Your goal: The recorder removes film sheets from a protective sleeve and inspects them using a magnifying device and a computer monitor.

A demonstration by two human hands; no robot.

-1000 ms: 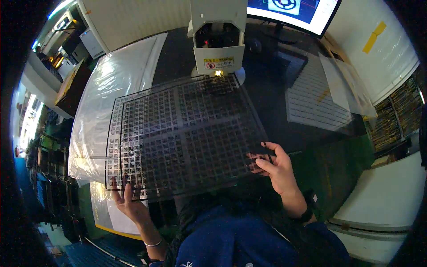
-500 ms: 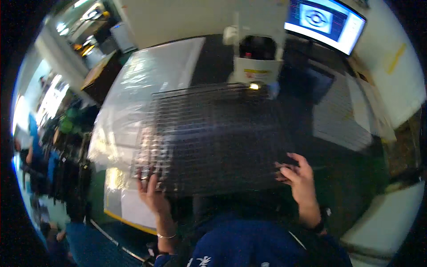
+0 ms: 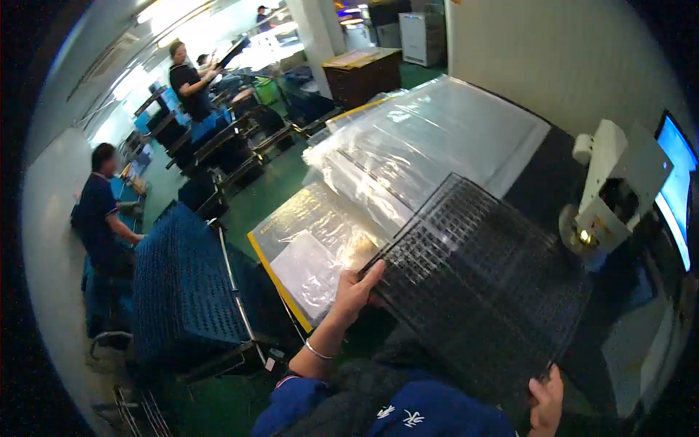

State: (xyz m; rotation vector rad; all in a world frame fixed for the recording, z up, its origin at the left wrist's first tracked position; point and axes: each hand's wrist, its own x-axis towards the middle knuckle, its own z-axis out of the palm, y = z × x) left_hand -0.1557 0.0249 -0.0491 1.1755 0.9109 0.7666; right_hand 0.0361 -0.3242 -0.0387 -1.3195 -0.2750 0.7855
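Both the left hand (image 3: 355, 291) and right hand (image 3: 547, 400) grip edges of the dark panel (image 3: 484, 284) near the machine (image 3: 645, 173).

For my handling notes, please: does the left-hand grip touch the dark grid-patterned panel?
Touching. The head view shows the left-hand grip at a corner of the dark grid-patterned panel, with the thumb laid over the edge.
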